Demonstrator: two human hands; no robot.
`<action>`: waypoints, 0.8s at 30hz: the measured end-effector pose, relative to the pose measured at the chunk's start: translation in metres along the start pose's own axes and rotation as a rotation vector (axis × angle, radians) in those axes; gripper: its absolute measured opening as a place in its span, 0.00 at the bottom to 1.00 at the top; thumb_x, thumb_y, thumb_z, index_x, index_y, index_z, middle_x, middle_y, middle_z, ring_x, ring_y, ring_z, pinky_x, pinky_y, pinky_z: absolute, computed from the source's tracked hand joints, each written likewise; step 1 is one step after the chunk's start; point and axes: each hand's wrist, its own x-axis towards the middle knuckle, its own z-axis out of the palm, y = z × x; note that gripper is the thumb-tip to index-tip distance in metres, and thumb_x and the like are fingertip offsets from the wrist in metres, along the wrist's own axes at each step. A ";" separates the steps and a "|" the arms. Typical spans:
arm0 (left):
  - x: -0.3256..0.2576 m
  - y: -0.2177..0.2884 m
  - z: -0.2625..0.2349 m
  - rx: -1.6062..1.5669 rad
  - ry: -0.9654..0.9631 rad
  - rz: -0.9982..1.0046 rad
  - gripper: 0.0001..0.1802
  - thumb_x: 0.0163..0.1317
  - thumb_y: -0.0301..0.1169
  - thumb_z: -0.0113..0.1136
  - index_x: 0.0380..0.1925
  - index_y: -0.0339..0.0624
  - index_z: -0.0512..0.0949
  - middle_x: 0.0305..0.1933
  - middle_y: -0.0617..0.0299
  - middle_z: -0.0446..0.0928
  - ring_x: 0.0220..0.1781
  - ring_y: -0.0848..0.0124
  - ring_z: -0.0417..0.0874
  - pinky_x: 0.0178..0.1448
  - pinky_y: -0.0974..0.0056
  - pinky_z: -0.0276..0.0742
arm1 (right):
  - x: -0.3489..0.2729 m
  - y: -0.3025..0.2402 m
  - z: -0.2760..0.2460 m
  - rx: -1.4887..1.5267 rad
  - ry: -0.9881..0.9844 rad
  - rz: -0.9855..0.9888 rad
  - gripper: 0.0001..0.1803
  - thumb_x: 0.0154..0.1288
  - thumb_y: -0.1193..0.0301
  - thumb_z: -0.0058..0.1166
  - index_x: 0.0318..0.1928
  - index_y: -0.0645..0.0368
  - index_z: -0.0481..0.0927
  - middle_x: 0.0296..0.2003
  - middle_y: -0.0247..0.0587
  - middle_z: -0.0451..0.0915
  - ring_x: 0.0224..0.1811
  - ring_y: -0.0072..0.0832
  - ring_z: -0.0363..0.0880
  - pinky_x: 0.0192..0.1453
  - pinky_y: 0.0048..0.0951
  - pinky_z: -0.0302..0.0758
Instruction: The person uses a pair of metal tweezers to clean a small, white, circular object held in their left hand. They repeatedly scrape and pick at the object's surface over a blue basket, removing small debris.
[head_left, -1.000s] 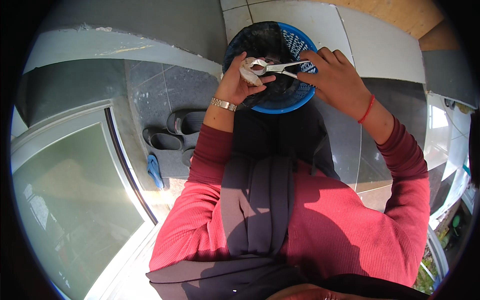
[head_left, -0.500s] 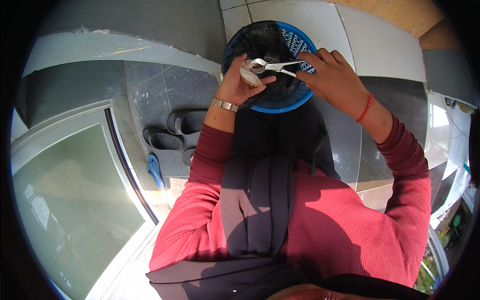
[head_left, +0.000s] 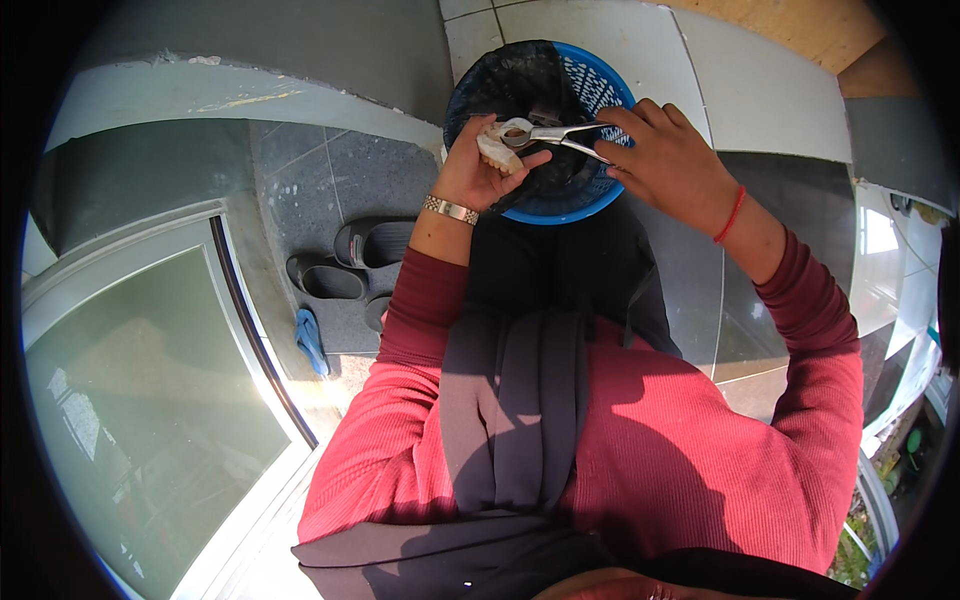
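My left hand (head_left: 468, 178) holds a whitish plaster dental cast (head_left: 497, 152), with a bumpy, tooth-like row along its lower edge. In my right hand (head_left: 672, 160) are silver plaster nippers (head_left: 556, 134), their handles spread apart between thumb and fingers. The rounded jaws reach left and sit at the cast's inner edge; whether they bite into it I cannot tell. Both hands are over a blue plastic basket (head_left: 576, 214) lined with a black bag (head_left: 487, 80). Something dull lies inside the bag, too shadowed to make out.
Dark slip-on shoes (head_left: 327, 281) and a blue flip-flop (head_left: 310, 342) lie on the grey tiles at my left. Beyond them is a white-framed frosted glass panel (head_left: 160, 380). A pale raised ledge (head_left: 240, 92) runs toward the basket. My dark-clad legs are just below the basket.
The cast has tilted slightly in my left hand, so more of its pale face shows. The nippers' handles are a little wider apart, and my right hand has shifted slightly.
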 end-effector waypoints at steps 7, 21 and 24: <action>-0.003 0.002 0.005 -0.012 -0.001 -0.057 0.22 0.65 0.48 0.48 0.46 0.41 0.75 0.45 0.53 0.79 0.50 0.50 0.81 0.24 0.63 0.85 | -0.006 0.010 0.000 0.182 -0.015 -0.007 0.17 0.53 0.69 0.62 0.45 0.47 0.77 0.51 0.34 0.68 0.51 0.34 0.69 0.51 0.39 0.70; -0.001 0.002 0.002 -0.040 -0.003 -0.158 0.24 0.65 0.48 0.47 0.49 0.41 0.75 0.42 0.52 0.81 0.41 0.56 0.85 0.20 0.68 0.81 | -0.010 0.018 0.001 0.288 -0.085 0.014 0.20 0.46 0.74 0.60 0.43 0.50 0.76 0.50 0.34 0.66 0.50 0.34 0.70 0.50 0.39 0.70; -0.001 0.002 0.004 -0.076 -0.077 -0.170 0.25 0.65 0.48 0.47 0.50 0.39 0.74 0.47 0.50 0.79 0.43 0.54 0.84 0.21 0.66 0.82 | -0.012 0.019 0.002 0.321 -0.096 0.010 0.20 0.45 0.75 0.60 0.43 0.50 0.77 0.50 0.35 0.66 0.50 0.35 0.70 0.52 0.39 0.71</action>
